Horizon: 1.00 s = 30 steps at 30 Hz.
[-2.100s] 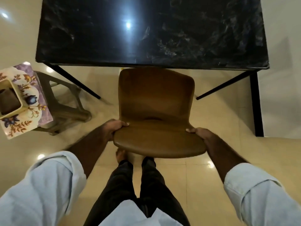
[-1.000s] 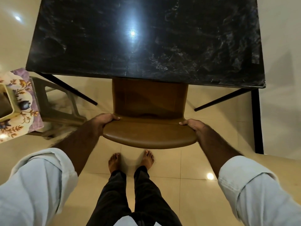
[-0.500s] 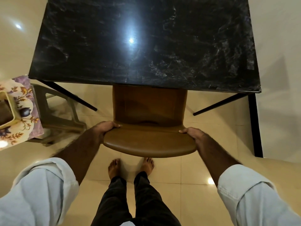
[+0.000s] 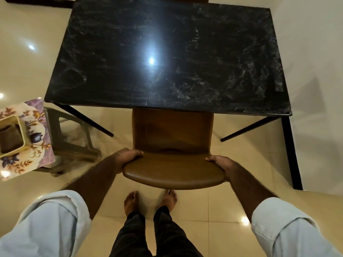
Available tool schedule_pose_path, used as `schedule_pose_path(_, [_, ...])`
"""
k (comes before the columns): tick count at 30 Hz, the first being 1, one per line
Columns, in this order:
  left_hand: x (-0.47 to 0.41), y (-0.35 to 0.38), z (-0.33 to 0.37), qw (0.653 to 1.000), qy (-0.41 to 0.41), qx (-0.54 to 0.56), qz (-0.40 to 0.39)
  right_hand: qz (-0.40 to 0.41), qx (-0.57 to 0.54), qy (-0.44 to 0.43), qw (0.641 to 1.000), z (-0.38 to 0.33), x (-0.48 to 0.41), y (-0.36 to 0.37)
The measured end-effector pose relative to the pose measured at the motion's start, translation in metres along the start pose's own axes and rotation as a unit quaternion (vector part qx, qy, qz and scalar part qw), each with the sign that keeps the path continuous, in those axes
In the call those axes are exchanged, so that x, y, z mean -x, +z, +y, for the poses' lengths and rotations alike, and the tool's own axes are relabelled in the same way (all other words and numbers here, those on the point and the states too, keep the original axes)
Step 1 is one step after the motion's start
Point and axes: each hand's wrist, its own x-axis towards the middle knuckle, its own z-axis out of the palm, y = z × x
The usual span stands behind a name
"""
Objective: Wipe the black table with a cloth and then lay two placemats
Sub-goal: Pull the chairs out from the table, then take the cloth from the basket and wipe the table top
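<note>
Black marble-patterned counter (image 4: 167, 58) on thin black legs filled the upper half of the head view, its glossy top streaked with pale smears and catching a ceiling light's reflection; a brown leather-look chair (image 4: 173, 145) stood at its near edge, the front of its seat tucked beneath the tabletop. The person's left hand (image 4: 128, 157) was closed on the left end of the chair's curved backrest, fingers curled over the top; the right hand (image 4: 221, 164) gripped the right end in the same way; both forearms were bare below rolled pale blue sleeves (image 4: 50, 223). Bare feet (image 4: 131, 202) in dark trousers stood on the cream tiled floor (image 4: 213, 229) just behind the chair. To the left, well apart from the chair, a grey plastic stool (image 4: 74, 143) carried floral-printed placemats (image 4: 37, 130) in white, purple and orange; a square yellow-rimmed container (image 4: 20, 127) rested on them, holding a dark brown cloth (image 4: 9, 140).
</note>
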Motion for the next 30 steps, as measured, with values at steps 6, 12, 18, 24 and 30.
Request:
schedule_pose_path(6, [0.044,0.014,-0.005,0.968,0.154,-0.187,0.066,0.064,0.248,-0.123,0.959,-0.002,0.032,0.008])
schedule_pose_path(12, [0.106,-0.011,0.008,0.850,0.297,-0.348,0.263,0.282,0.511,-0.408,0.702,-0.043,0.125,0.048])
schedule_pose_path(18, [0.190,-0.082,0.008,0.738,0.390,-0.310,0.455,0.354,0.475,-0.611,0.525,-0.096,0.228,0.127])
schedule_pose_path(24, [0.279,-0.177,-0.056,0.624,0.381,-0.261,0.630,0.363,0.395,-0.748,0.391,-0.108,0.334,0.216])
schedule_pose_path(30, [0.344,-0.247,-0.173,0.545,0.310,-0.269,0.731,0.346,0.352,-0.810,0.317,-0.071,0.425,0.321])
